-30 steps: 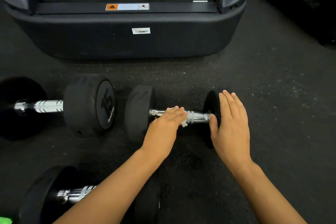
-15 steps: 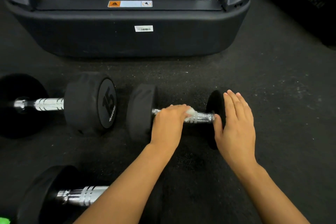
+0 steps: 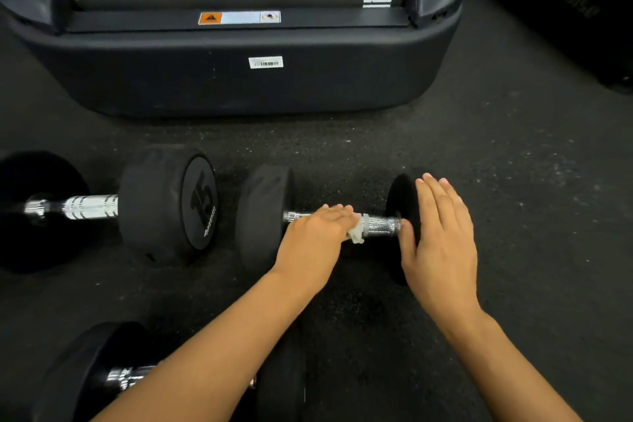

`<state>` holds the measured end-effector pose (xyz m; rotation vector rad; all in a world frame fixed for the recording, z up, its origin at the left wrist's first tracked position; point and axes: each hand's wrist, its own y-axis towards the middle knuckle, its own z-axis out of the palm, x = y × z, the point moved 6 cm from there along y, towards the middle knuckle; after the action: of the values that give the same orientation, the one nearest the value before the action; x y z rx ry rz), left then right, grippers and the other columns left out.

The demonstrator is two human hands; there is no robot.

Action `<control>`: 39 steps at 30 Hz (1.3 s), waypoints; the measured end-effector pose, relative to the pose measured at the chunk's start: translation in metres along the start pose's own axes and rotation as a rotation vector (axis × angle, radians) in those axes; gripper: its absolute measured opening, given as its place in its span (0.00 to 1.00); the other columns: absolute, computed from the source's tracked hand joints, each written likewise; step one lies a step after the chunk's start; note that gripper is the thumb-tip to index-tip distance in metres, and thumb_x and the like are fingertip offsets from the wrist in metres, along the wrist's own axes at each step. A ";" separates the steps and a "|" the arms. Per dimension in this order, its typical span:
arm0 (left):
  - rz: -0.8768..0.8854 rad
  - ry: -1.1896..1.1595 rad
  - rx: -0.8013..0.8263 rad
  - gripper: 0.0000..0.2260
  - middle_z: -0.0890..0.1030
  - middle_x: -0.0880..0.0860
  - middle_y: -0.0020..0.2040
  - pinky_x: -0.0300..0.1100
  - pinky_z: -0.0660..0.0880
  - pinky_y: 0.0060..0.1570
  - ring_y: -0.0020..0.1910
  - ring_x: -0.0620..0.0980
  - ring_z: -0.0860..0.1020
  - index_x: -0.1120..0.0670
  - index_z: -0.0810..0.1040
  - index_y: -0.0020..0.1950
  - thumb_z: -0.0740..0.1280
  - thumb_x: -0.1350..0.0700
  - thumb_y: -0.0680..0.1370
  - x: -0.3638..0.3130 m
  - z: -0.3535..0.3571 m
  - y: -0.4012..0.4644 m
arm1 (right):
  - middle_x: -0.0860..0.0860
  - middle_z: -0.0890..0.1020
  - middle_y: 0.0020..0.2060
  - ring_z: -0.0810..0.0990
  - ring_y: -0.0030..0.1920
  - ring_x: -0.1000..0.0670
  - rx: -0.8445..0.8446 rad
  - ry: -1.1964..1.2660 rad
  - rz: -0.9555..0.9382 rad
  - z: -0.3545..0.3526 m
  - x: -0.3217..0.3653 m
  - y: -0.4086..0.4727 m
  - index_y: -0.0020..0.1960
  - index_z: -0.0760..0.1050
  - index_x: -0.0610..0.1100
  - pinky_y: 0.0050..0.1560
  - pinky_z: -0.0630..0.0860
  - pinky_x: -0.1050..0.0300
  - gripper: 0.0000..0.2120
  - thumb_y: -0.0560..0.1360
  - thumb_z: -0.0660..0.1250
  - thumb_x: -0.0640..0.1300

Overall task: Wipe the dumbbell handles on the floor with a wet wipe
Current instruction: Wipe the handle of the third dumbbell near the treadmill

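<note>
One head-worn camera looks forward and down, close over the floor (image 3: 513,181)

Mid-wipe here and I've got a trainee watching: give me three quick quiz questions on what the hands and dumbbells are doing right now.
1. True or false: the right hand grips the chrome handle.
2. Which hand holds the wet wipe? A) left hand B) right hand
3. What number shows on the far-left dumbbell?

Key:
1. False; it lies flat against the right end weight of the middle dumbbell.
2. A
3. 15
</note>
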<state>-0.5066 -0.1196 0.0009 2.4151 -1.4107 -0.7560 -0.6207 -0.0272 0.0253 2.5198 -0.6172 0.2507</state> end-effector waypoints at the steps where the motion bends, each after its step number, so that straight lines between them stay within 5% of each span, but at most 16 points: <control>1: -0.015 0.003 -0.001 0.17 0.84 0.58 0.48 0.53 0.78 0.46 0.47 0.55 0.83 0.61 0.83 0.49 0.71 0.69 0.61 0.002 0.002 -0.001 | 0.40 0.70 0.67 0.64 0.70 0.41 -0.002 0.001 0.001 0.000 -0.001 0.001 0.68 0.66 0.33 0.70 0.59 0.46 0.25 0.73 0.66 0.36; 3: -0.029 0.007 0.006 0.18 0.83 0.58 0.49 0.53 0.79 0.46 0.48 0.55 0.82 0.61 0.83 0.50 0.74 0.71 0.61 0.003 0.005 -0.007 | 0.40 0.70 0.67 0.64 0.70 0.41 -0.016 -0.002 0.003 0.000 -0.001 0.001 0.68 0.66 0.33 0.70 0.59 0.47 0.23 0.74 0.64 0.36; 5: -0.038 -0.007 0.038 0.09 0.84 0.57 0.45 0.52 0.80 0.43 0.45 0.56 0.83 0.59 0.83 0.47 0.68 0.65 0.69 -0.002 0.002 -0.006 | 0.40 0.70 0.67 0.64 0.70 0.41 -0.027 -0.011 0.005 -0.001 0.001 0.000 0.68 0.66 0.33 0.70 0.58 0.47 0.22 0.75 0.63 0.37; 7: -0.121 -0.034 0.187 0.10 0.82 0.55 0.43 0.50 0.78 0.44 0.44 0.56 0.81 0.55 0.81 0.46 0.60 0.58 0.74 -0.008 0.003 0.013 | 0.40 0.70 0.67 0.64 0.70 0.41 -0.013 -0.011 0.014 0.000 0.001 -0.002 0.68 0.66 0.34 0.71 0.57 0.49 0.24 0.74 0.64 0.36; 11: -0.353 -0.025 0.398 0.09 0.80 0.54 0.47 0.47 0.73 0.48 0.48 0.55 0.77 0.50 0.79 0.54 0.61 0.54 0.79 0.005 0.013 0.041 | 0.40 0.70 0.67 0.63 0.70 0.41 0.001 -0.017 0.011 0.000 -0.001 0.001 0.69 0.66 0.34 0.71 0.54 0.52 0.25 0.73 0.66 0.36; 17: -0.182 -0.117 0.237 0.13 0.80 0.52 0.58 0.46 0.65 0.67 0.58 0.55 0.77 0.53 0.78 0.61 0.63 0.62 0.78 -0.007 0.011 0.016 | 0.41 0.70 0.67 0.64 0.70 0.41 -0.012 -0.025 0.017 0.000 0.000 -0.002 0.68 0.66 0.34 0.71 0.58 0.48 0.25 0.73 0.66 0.37; 20: -0.274 -0.052 0.325 0.13 0.80 0.52 0.58 0.45 0.64 0.66 0.61 0.55 0.74 0.50 0.77 0.61 0.61 0.59 0.79 0.010 0.014 0.020 | 0.40 0.70 0.67 0.65 0.70 0.41 -0.010 -0.020 -0.001 -0.001 0.000 0.000 0.68 0.66 0.34 0.70 0.60 0.47 0.25 0.73 0.66 0.36; 24: -0.244 -0.129 0.178 0.16 0.80 0.54 0.58 0.46 0.64 0.68 0.57 0.54 0.78 0.54 0.79 0.60 0.64 0.67 0.75 0.000 0.006 0.007 | 0.41 0.70 0.67 0.64 0.70 0.42 -0.024 -0.025 0.017 0.000 0.001 -0.001 0.68 0.66 0.34 0.70 0.59 0.49 0.24 0.74 0.65 0.37; 29: -0.268 -0.053 0.320 0.11 0.82 0.53 0.49 0.48 0.72 0.56 0.50 0.55 0.78 0.51 0.79 0.56 0.62 0.60 0.78 0.011 0.010 0.023 | 0.41 0.71 0.67 0.65 0.69 0.41 -0.047 -0.029 -0.004 0.000 0.000 0.000 0.68 0.67 0.34 0.70 0.57 0.51 0.23 0.74 0.61 0.38; 33: -0.174 -0.107 0.256 0.15 0.81 0.54 0.55 0.46 0.65 0.67 0.54 0.55 0.78 0.55 0.78 0.60 0.64 0.66 0.75 -0.003 0.006 0.013 | 0.41 0.70 0.67 0.65 0.69 0.41 -0.052 -0.034 0.009 0.001 0.001 -0.001 0.68 0.66 0.34 0.70 0.58 0.49 0.23 0.74 0.62 0.38; 37: -0.302 0.009 0.386 0.07 0.79 0.53 0.47 0.47 0.72 0.52 0.50 0.55 0.76 0.54 0.77 0.53 0.61 0.58 0.79 0.013 0.008 0.028 | 0.40 0.71 0.66 0.65 0.69 0.41 -0.047 -0.054 -0.004 0.002 0.000 0.002 0.68 0.66 0.34 0.70 0.59 0.49 0.24 0.74 0.60 0.40; 39: -0.302 0.016 0.328 0.10 0.79 0.52 0.49 0.44 0.69 0.55 0.51 0.54 0.76 0.53 0.77 0.54 0.61 0.62 0.77 0.009 0.005 0.021 | 0.40 0.71 0.66 0.65 0.69 0.41 -0.049 -0.052 0.001 0.002 0.000 0.002 0.68 0.67 0.34 0.70 0.58 0.50 0.24 0.73 0.60 0.40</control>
<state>-0.5211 -0.1375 0.0029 2.9262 -1.2609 -0.6026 -0.6217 -0.0292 0.0246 2.4855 -0.6371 0.1684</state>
